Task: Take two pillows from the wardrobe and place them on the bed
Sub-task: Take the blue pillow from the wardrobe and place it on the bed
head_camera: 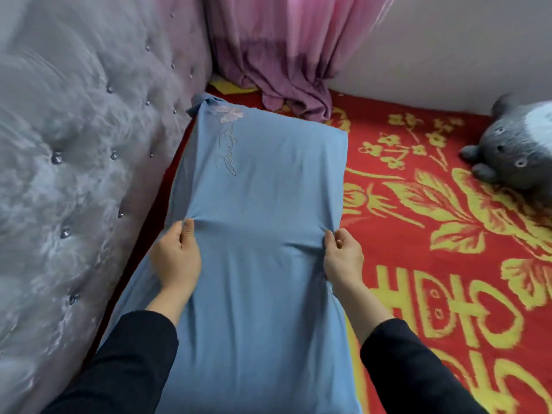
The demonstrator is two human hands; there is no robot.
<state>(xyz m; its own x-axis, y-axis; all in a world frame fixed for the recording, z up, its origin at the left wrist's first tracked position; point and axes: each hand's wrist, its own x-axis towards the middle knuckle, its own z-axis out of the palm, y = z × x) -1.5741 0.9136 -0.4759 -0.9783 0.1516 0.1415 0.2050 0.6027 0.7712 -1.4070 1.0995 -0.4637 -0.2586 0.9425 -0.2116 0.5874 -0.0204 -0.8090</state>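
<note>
Headboard (89,159) blocks left; blanket (433,264) right lies open up to plush toy (513,144).

The bed (418,234), wearing a red blanket (397,297) with yellow flowers and lettering, is filling the right and centre of the frame. A long blue pillow (260,204) is lying on it along the left edge, beside the grey tufted headboard (74,144). A grey plush toy (513,144) is resting at the far right, and a pink curtain's (295,94) hem is pooling on the blanket at top centre.
</note>
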